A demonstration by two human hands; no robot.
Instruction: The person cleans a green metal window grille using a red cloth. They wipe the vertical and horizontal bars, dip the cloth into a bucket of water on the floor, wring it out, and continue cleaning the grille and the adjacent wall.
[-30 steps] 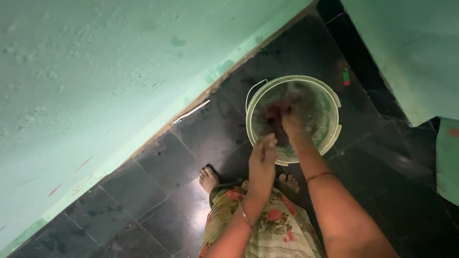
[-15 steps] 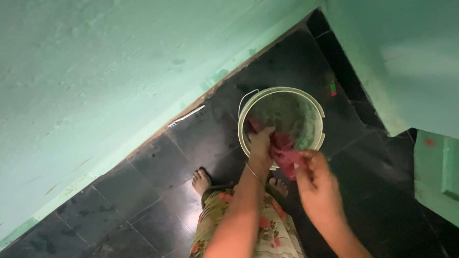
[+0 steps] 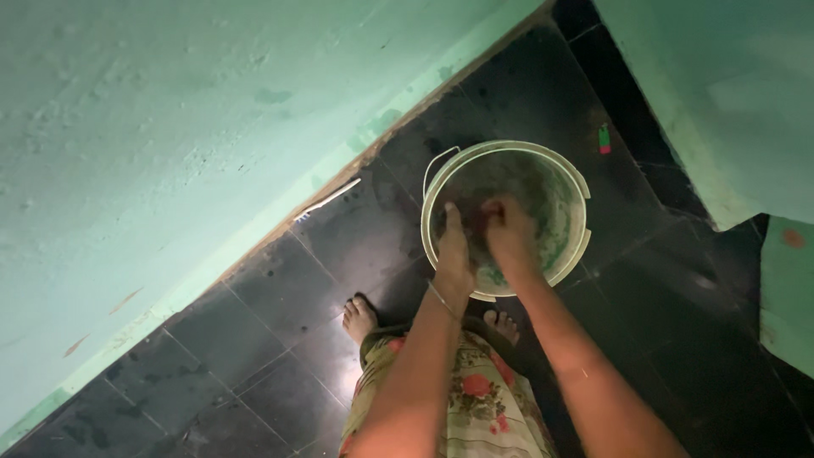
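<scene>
A pale green bucket with a wire handle stands on the dark tiled floor in front of my bare feet. Both my hands are down inside it. My left hand and my right hand are side by side, fingers curled around a dark red cloth of which only a small part shows between them. The inside of the bucket looks wet and murky. My floral garment hangs below my arms.
A green painted wall runs diagonally on the left, another green wall stands at the right. A thin white stick lies along the wall base. A small red and green object lies on the floor beyond the bucket.
Half a second ago my hands held the red cloth above the bucket's near rim. Now both hands have pushed it down inside the bucket.
</scene>
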